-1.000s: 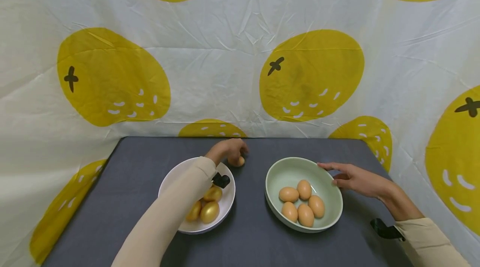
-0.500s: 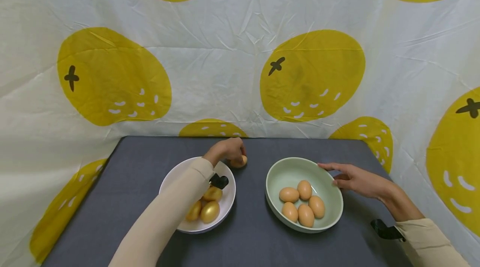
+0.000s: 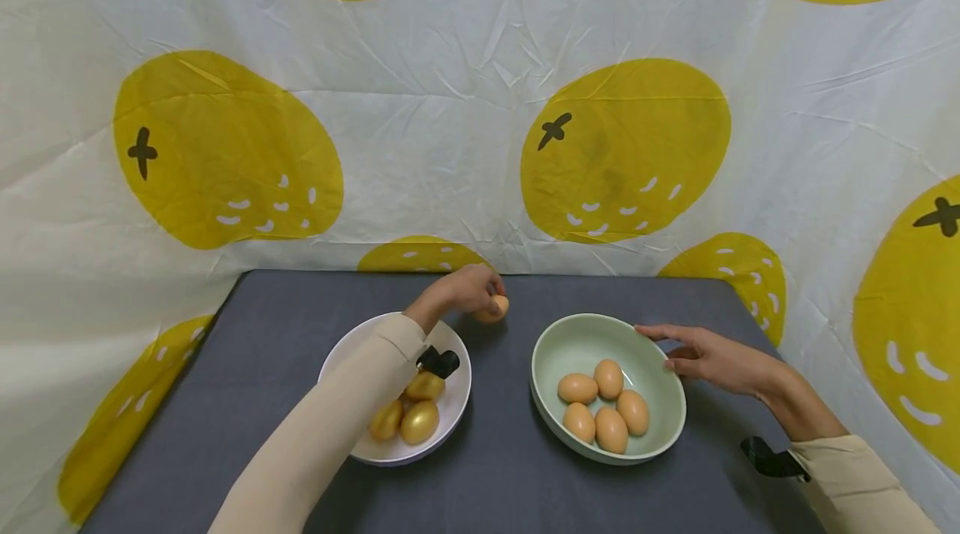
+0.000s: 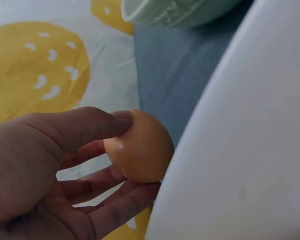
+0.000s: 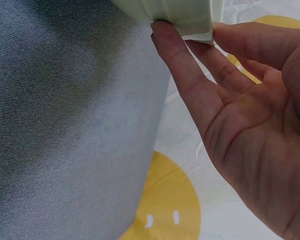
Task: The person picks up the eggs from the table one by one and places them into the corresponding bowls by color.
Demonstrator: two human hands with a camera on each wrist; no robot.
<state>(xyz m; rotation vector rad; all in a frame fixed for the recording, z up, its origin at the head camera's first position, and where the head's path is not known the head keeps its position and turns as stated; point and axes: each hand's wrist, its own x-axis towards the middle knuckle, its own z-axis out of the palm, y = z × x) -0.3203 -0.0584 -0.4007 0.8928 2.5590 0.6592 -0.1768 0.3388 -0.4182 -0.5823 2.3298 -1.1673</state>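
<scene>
My left hand (image 3: 472, 288) pinches a brown egg (image 3: 491, 311) between thumb and fingertips, beyond the white bowl's far right side. In the left wrist view, thumb and fingers lie around the egg (image 4: 142, 147). My left forearm crosses over the white bowl (image 3: 459, 409), which has golden eggs (image 3: 420, 422) in it; the sleeve hides part of them. On the right stands a pale green bowl (image 3: 652, 351) with several brown eggs (image 3: 611, 430) inside. My right hand (image 3: 716, 361) holds that bowl's right rim, its thumb and fingers on either side of the wall (image 5: 190, 20) in the right wrist view.
Both bowls stand on a dark grey table (image 3: 495, 467), with a gap between them. A white cloth (image 3: 435, 151) printed with big yellow fruit hangs behind the table and along its sides.
The left hand has taken the brown egg from its place beside the white bowl and moved it a little right and away from me. The right hand and both bowls have stayed put.
</scene>
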